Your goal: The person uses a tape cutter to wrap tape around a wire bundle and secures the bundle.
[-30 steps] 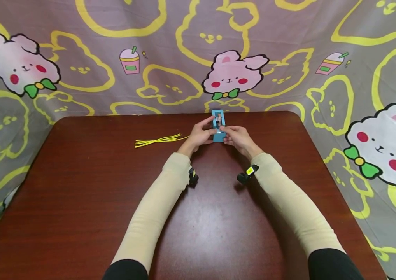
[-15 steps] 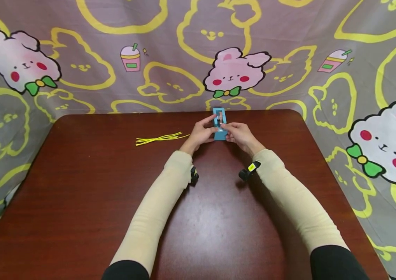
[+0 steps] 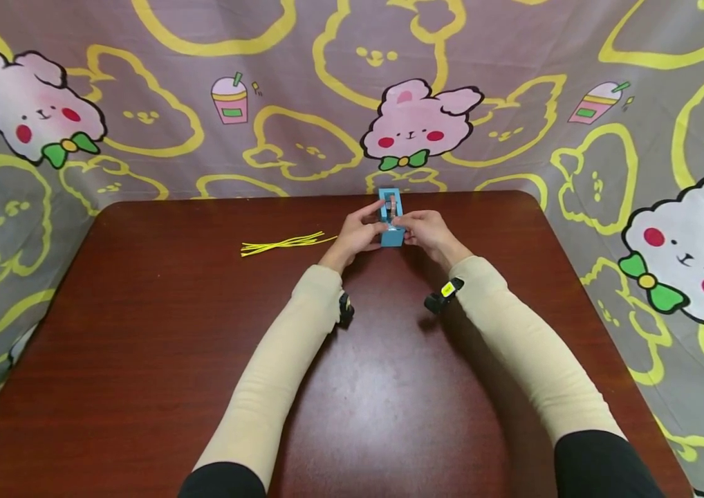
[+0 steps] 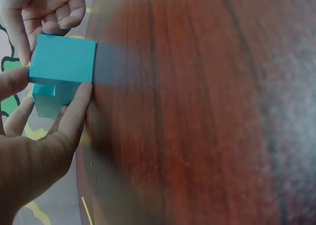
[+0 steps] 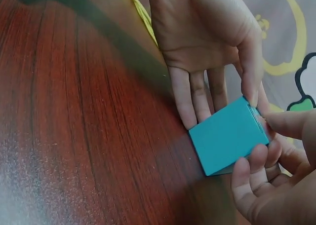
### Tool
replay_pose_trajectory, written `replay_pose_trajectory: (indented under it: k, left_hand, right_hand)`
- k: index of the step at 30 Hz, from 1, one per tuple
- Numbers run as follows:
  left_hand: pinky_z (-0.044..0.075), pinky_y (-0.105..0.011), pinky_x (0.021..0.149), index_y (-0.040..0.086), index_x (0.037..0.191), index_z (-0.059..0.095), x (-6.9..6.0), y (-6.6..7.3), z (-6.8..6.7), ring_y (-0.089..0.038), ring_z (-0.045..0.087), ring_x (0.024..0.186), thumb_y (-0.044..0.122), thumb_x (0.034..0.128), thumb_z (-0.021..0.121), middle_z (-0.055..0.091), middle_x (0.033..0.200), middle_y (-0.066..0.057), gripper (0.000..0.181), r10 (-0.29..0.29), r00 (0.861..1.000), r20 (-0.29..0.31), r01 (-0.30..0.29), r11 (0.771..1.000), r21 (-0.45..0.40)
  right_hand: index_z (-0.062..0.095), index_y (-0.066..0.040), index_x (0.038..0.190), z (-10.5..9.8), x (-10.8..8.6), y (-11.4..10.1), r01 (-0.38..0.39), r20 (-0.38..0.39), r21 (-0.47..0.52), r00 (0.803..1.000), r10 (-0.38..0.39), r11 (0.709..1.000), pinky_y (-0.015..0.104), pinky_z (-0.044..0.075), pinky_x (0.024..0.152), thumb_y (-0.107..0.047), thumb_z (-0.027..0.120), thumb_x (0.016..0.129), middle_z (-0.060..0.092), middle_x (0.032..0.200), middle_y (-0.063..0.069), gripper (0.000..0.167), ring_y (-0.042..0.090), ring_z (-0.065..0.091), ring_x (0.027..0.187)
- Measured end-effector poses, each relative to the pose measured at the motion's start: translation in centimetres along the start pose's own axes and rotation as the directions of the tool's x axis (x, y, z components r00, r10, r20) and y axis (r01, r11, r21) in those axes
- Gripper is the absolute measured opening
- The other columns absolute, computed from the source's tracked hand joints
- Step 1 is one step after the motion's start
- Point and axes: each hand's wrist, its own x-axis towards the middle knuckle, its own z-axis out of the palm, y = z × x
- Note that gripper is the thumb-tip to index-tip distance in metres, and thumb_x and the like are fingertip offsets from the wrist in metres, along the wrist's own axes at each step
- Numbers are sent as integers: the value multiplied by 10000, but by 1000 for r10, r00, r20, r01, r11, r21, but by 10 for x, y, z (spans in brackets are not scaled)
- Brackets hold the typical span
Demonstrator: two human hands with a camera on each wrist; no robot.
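A small blue tape dispenser (image 3: 392,238) is held at the far side of the table, a roll of tape (image 3: 392,206) seated in its opening. My left hand (image 3: 356,236) grips it from the left, thumb on top near the serrated cutter (image 5: 256,115), other fingers along the side. From the right, my right hand (image 3: 429,232) holds the cutter end, a digit at the cutter and several fingers curled against the side. In the left wrist view the flat blue end (image 4: 64,59) faces the camera. Any loose tape end is too small to make out.
Several thin yellow strands (image 3: 280,244) lie in a loose bundle on the brown table (image 3: 140,332), left of my left hand. A patterned cloth (image 3: 302,62) hangs right behind the table's far edge and along its sides.
Both hands stay on the tape dispenser with almost the same hold. The whole scene shifts slightly in the head view.
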Motion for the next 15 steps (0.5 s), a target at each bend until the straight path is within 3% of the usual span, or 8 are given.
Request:
replay_pose_trajectory:
  k: [4, 8, 15]
  left_hand:
    - [567, -433, 850, 294, 1493, 510, 1, 1, 1, -260, 650, 1061, 120, 967, 659, 531, 1395, -120, 574, 2, 1000, -12, -3, 1000, -8]
    - [569, -431, 843, 294, 1486, 519, 1, 1, 1, -258, 661, 1040, 108, 967, 657, 546, 1379, -116, 569, -5, 1000, -19, 5, 1000, -21]
    - [568, -427, 848, 296, 1494, 508, 0, 0, 1, -252, 653, 1065, 125, 971, 655, 520, 1419, -113, 570, -11, 1000, -20, 11, 1000, -6]
  right_hand:
    - [709, 49, 1128, 1, -1, -5, 33, -35, -67, 999, -35, 997, 330, 547, 753, -220, 688, 975, 610, 804, 8, 310, 169, 562, 732]
    - [714, 50, 1096, 2, -2, -10, 49, -57, -53, 997, -52, 997, 376, 542, 786, -227, 682, 978, 576, 783, 35, 303, 187, 556, 742]
    - [710, 36, 1082, 3, -3, -11, 2, -45, -50, 999, -4, 999, 409, 529, 827, -256, 692, 974, 560, 740, 25, 312, 160, 542, 709]
